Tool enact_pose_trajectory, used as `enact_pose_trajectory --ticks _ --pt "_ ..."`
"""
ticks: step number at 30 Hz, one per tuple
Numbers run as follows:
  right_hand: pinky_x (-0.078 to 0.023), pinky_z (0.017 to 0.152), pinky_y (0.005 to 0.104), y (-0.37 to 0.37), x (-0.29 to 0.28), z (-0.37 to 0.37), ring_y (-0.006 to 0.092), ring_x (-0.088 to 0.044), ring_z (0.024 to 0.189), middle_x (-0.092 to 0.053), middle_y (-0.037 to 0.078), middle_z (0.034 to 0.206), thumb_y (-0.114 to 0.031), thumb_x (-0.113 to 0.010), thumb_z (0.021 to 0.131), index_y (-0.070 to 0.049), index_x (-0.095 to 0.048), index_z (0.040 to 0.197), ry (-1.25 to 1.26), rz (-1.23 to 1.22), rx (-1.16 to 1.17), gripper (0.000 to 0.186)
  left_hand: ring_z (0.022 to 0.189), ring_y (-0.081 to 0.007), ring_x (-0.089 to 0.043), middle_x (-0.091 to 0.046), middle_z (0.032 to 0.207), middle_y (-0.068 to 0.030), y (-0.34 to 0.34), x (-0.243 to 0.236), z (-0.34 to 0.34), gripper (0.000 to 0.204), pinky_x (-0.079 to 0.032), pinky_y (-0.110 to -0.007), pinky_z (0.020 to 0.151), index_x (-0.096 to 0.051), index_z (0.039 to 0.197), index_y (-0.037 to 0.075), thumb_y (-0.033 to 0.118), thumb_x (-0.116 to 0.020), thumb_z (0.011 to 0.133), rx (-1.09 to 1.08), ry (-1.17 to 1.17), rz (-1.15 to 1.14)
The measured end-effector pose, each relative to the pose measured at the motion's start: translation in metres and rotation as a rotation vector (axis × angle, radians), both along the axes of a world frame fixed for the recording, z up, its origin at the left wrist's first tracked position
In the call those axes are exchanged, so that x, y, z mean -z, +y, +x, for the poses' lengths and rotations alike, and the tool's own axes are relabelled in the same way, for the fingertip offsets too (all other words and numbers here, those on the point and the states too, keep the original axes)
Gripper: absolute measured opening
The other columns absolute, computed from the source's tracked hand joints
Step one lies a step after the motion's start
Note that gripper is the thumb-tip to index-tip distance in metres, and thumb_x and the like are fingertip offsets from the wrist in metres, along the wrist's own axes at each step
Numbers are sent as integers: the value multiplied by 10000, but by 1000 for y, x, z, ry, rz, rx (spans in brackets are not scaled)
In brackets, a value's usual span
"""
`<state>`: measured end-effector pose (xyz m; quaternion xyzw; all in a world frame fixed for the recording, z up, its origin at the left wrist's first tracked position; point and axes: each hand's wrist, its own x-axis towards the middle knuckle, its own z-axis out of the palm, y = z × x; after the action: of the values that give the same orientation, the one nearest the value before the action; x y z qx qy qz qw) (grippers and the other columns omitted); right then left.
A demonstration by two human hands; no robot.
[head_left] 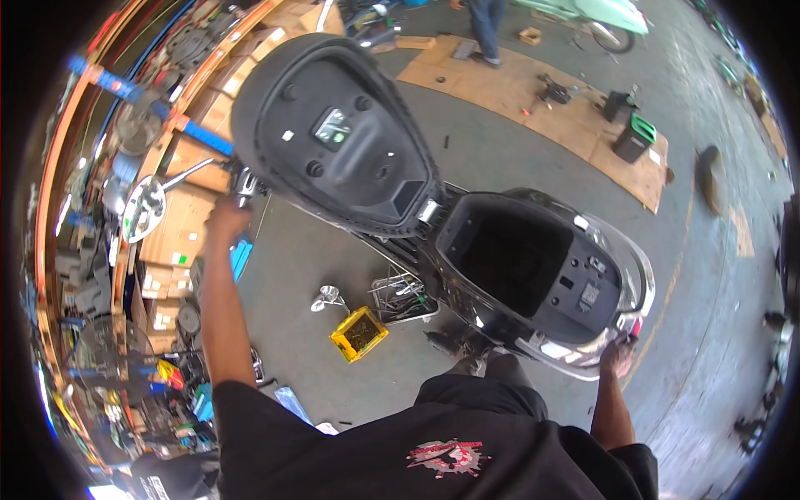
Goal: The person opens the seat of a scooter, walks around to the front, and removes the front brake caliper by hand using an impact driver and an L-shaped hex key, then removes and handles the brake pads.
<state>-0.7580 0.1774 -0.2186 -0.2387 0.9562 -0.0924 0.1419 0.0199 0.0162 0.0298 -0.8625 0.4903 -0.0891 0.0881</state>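
A black scooter [467, 292] stands across my front, its seat [333, 125] tipped up with the underside showing. Beneath the raised seat, the dark storage well [512, 250] lies uncovered. My left hand [229, 221] is closed round the handlebar [246, 185] at the scooter's front left, close to a round mirror [144, 208] on a thin stalk. At the tail, my right hand [617, 357] grips the pale grab rail [646, 287] beside the red tail light [637, 327]. Its fingers are partly hidden behind the rail's end.
A yellow crate [359, 334] of small parts and a metal tray [404, 297] of tools sit on the floor beside the scooter. Shelves with cardboard boxes [177, 225] line the left. Beyond, a person [486, 29] stands on cardboard sheets [508, 87] near a black-and-green bin [635, 137].
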Motion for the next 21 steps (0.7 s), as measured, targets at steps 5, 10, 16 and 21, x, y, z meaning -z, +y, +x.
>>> enact_pose_trajectory --ticks 5,10,16,21 --pt "-435 891 459 5 -1 -13 366 -559 1082 -589 187 1170 -437 -368 940 -85 -485 1258 23 -50 21 489 1235 -382 -466 -502 1287 -279 -71 -93 -125 828 -352 -411 1031 -458 1324 -17 636 -540 823 391 208 -806" --pt "-463 879 472 7 4 -19 343 -566 1080 -533 187 1218 -344 -405 932 -113 -499 1231 10 -119 -134 389 1359 -328 -315 -365 1434 -237 -133 -81 -154 937 -264 -378 1106 -331 1419 1 668 -542 796 569 353 -593" --pt "-443 866 492 6 -1 -7 418 -573 1017 -561 253 1124 -382 -471 923 -83 -497 1210 -95 -242 -22 416 1238 -369 -412 -406 1406 -211 -4 -95 -335 768 -345 -482 1032 -346 1446 259 336 -683 761 831 -5 -549" --pt "-428 863 501 39 11 -53 426 -532 1044 -522 274 1125 -327 -440 953 -40 -431 1263 -149 -474 -168 422 1264 -441 -370 -264 1489 -166 71 -35 -567 802 -370 -517 999 -462 1366 346 249 -737 618 1102 -25 -273"
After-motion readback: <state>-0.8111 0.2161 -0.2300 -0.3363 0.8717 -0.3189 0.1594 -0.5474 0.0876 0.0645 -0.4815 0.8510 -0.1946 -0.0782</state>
